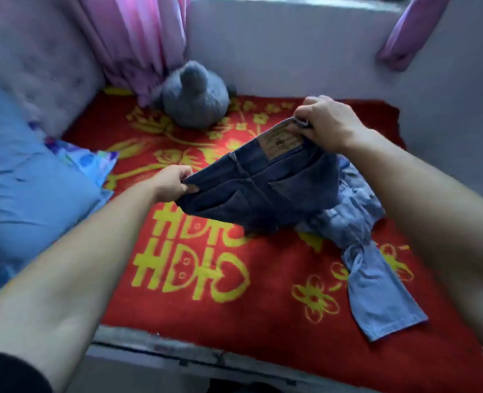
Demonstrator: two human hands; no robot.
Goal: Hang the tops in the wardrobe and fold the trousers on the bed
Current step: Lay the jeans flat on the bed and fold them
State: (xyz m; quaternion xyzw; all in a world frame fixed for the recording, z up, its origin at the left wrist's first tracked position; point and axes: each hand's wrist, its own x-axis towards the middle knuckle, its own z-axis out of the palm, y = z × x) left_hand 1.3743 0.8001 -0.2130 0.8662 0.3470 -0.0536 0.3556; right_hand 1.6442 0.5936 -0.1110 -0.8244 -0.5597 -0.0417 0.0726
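My left hand (175,182) and right hand (324,123) each pinch a waistband end of the dark jeans (263,191), lifted over the bed (234,321) and not yet folded. Just beside them a light-blue pair (376,279) lies crumpled, folding still to do. I see no tops or wardrobe.

Pale grey wall (291,58) below a window ledge (285,1) letting in soft daylight, pink curtain (138,38) hanging left and another (413,32) right, tufted grey headboard (36,66) at the left, blue pillow (21,180) beside it, grey plush toy (195,97) in the corner, red blanket (234,321) with yellow flowers spread over the bed (149,351).
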